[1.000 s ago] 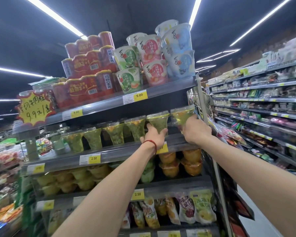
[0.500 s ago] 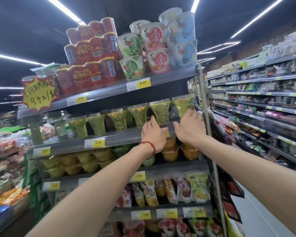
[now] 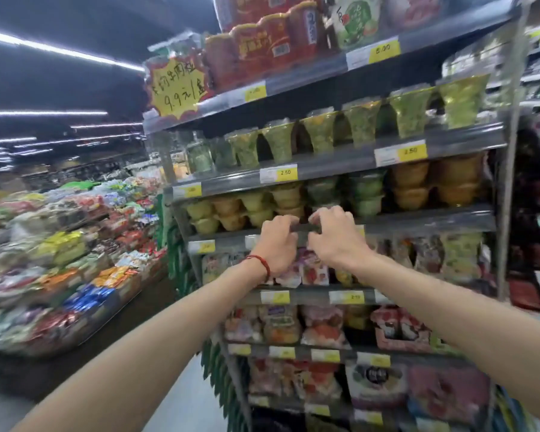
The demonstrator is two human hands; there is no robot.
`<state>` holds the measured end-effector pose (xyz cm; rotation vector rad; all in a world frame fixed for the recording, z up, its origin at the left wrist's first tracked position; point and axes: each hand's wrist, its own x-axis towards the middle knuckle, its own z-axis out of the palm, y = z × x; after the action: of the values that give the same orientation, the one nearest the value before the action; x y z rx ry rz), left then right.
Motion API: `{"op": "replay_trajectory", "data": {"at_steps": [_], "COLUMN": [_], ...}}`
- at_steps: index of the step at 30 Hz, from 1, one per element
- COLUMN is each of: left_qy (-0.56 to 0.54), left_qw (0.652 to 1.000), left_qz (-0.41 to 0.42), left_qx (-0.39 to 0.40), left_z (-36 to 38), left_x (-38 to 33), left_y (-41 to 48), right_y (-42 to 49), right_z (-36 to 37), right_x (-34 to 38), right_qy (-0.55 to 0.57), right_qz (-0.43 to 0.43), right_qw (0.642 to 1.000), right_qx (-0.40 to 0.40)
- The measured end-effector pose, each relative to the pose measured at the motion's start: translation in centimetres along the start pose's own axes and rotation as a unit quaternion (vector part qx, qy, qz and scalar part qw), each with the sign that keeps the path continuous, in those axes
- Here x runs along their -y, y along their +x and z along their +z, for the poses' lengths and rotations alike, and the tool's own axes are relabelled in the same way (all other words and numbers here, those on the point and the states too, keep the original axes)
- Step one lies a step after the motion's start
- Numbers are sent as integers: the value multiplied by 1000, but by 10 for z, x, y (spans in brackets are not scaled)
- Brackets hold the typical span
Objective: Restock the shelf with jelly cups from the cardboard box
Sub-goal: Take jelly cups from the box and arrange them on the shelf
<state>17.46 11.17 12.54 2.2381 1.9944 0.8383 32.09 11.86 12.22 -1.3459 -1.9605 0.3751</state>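
Both hands are reaching to the front edge of the shelf that is carrying the stacked jelly cups, near the middle of that edge. The left hand, wearing a red string bracelet, is curling its fingers over the edge. The right hand is doing the same just beside it, with a short strip of dark rail showing between them. Neither hand seems to be holding a cup, though motion blur is softening the fingertips.

The jelly cups are sitting two high along the shelf, yellow toward the left end, green in the middle and orange at the right end. On the level above, flared green cups are standing in a row behind a yellow price tag. Below the hands, snack bags are lining the next level down.
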Motion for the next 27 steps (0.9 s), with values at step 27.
{"op": "replay_trajectory", "data": {"at_steps": [27], "left_qy": [-125], "left_qw": [826], "left_qz": [-534], "left_qx": [129], "left_z": [183], "left_x": [462], "left_y": [-280], "right_y": [-113], "right_z": [574], "right_x": [9], "right_qy": [43], "right_qz": [-13], "right_qw": [797], "right_qx": [603]}}
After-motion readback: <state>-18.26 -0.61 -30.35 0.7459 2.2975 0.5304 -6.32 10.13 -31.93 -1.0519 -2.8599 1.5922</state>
